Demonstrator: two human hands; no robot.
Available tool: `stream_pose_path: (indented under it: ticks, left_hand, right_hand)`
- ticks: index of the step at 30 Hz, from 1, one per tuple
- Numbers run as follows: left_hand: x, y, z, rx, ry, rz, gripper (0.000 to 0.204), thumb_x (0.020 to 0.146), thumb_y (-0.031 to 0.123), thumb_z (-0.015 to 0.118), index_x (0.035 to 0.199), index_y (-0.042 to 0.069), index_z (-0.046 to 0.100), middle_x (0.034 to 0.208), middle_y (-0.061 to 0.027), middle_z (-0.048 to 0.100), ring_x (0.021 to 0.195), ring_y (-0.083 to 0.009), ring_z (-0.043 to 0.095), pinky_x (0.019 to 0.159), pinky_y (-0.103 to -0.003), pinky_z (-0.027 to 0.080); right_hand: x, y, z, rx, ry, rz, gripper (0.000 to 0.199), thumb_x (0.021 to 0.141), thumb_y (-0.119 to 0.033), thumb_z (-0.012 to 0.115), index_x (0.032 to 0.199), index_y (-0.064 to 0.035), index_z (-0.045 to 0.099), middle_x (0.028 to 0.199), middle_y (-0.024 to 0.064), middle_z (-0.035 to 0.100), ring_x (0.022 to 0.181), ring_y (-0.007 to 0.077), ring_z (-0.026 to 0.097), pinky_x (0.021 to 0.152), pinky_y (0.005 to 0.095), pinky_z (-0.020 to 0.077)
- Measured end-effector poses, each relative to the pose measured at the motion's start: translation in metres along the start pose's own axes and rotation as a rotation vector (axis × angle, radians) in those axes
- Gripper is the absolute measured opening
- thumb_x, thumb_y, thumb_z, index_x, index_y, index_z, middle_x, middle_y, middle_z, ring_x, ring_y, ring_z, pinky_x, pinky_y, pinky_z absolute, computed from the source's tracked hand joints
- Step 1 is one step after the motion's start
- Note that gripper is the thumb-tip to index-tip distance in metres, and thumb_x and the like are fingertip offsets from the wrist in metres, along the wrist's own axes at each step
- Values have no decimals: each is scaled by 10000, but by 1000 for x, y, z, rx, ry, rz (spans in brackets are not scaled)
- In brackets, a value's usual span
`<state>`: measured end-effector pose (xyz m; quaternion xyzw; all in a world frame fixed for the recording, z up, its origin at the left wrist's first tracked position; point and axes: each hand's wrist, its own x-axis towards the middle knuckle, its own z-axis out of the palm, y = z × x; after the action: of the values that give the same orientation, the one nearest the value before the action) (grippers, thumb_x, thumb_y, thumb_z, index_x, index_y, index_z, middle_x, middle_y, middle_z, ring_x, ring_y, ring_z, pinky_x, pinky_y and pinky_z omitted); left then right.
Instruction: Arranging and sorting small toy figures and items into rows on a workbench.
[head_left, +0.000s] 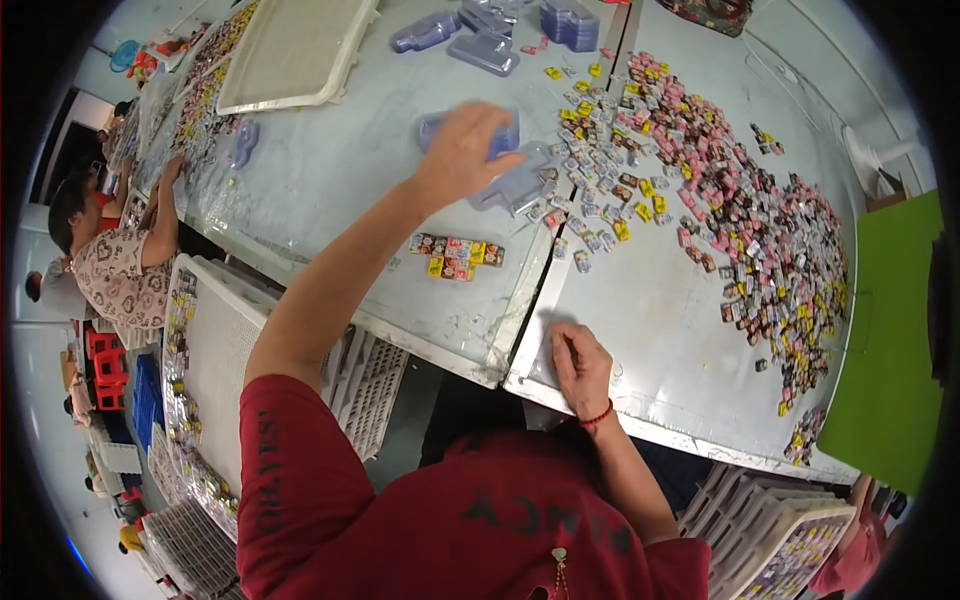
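beyond black-lettered sleeve (300,440), left hand (465,155)

Dark block lettering (267,470) ran along left sleeve (300,420) of red shirt (430,520), legible to me. More dark letters (545,522) crossed shirt's chest, upside down from my view. Print on small coloured pieces (458,256) came through too tiny for me to read.

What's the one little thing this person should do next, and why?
Perhaps the left hand should draw the bluish plastic tray beneath it toward the T-shaped block of small packets. The hand is spread over that tray, and the block lies neatly grouped nearby, outside any tray. Whether the fingers already touch the tray, I can't tell.
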<state>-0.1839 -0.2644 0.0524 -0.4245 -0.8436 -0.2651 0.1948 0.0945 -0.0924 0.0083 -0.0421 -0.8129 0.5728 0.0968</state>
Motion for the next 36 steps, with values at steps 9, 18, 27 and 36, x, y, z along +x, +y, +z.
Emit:
stream_pose_path:
  ticks: [9,18,27,36]
  left_hand:
    - [-23,36,42,3,-367,-245,328,807,304,687,941,19,593,995,-186,578,945,-342,559,824,-431,458]
    - [-39,36,54,320,-359,-55,224,796,152,582,917,-35,612,927,-210,600,909,-360,607,720,-446,524]
    - [-27,57,35,291,-334,-158,120,760,51,536,763,0,645,783,-182,624,681,-350,639,623,-409,528]
    - [-16,41,1,55,49,-238,93,823,134,625,788,61,670,781,-123,646,720,-307,636,625,-404,495]
  right_hand:
    - [0,0,-2,94,-25,-82,155,853,15,578,1000,-19,618,827,136,599,615,253,583,579,312,471]
    - [93,0,4,-689,174,-419,437,831,-157,640,1229,-30,513,1311,144,475,1234,356,410,1010,503,328]
    - [148,29,23,-1002,117,-262,515,906,-348,532,1305,-30,469,1388,152,432,1321,371,335,1059,588,230]
    - [111,-13,1,-392,168,-174,422,917,-219,581,1265,0,487,1232,185,529,1036,300,561,892,401,435]
